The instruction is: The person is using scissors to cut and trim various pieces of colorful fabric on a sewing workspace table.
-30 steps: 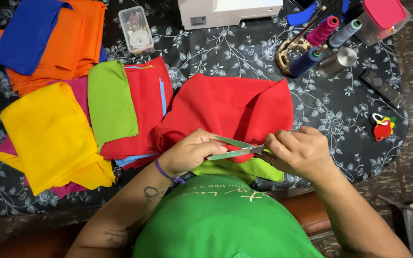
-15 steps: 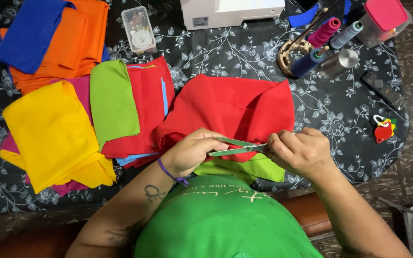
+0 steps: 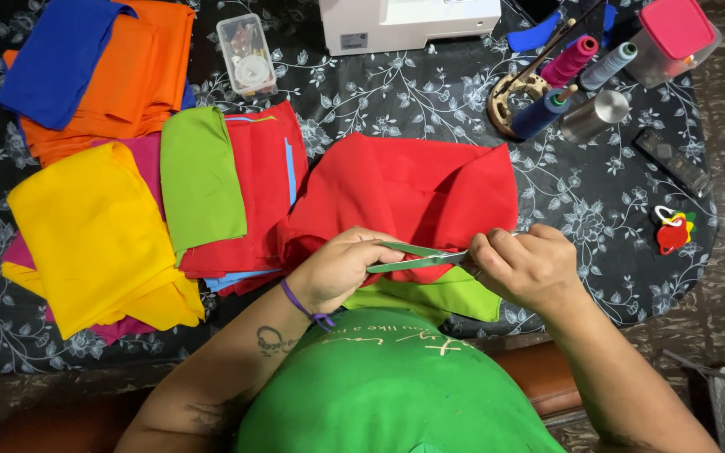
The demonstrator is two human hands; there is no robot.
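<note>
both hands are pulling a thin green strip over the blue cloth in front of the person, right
Not quite: the cloth is red, not blue. The head view shows the left hand and right hand holding the thin green strip between them over the red cloth. The blue cloth lies far off on the orange pile.

Matt woven red cloth (image 3: 413, 197) under a narrow green fabric strip (image 3: 417, 257), soft and dull. Glossy steel cup (image 3: 595, 116) beside wound thread spools (image 3: 570, 60). Smooth white plastic sewing machine (image 3: 409, 21); clear plastic box (image 3: 247, 54). Printed, faintly sheened cloth over the surface (image 3: 597, 210).
</note>
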